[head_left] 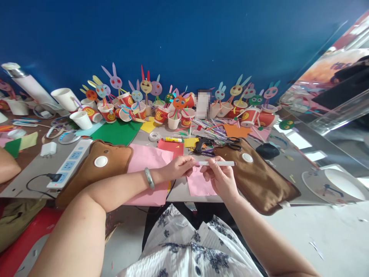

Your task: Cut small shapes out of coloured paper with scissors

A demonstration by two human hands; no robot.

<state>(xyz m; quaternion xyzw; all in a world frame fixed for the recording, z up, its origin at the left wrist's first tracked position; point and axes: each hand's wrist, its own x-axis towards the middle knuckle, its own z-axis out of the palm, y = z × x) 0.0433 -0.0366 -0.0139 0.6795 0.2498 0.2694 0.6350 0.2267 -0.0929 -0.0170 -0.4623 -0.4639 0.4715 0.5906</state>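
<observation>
A white marker pen (223, 163) lies level between my two hands, just above the table. My right hand (219, 175) is closed around its barrel, with the blunt white end pointing right. My left hand (183, 166) pinches at the other end, where a bit of purple shows; whether the cap is on is hidden by the fingers. Below the hands is a pink paper sheet (200, 184). A larger pink sheet (150, 157) lies under my left forearm. Just beyond my hands are a black glue gun (201, 145) and scissors (232, 144).
Brown hot-water bags lie left (89, 165) and right (259, 181). A power strip (70, 163) with a plugged cable is at left. Paper cups (173, 121) with rabbit-faced figures line the blue wall. A yellow glue stick (173, 139) and green paper (118, 132) lie in front. Another person's arm (7, 165) shows at far left.
</observation>
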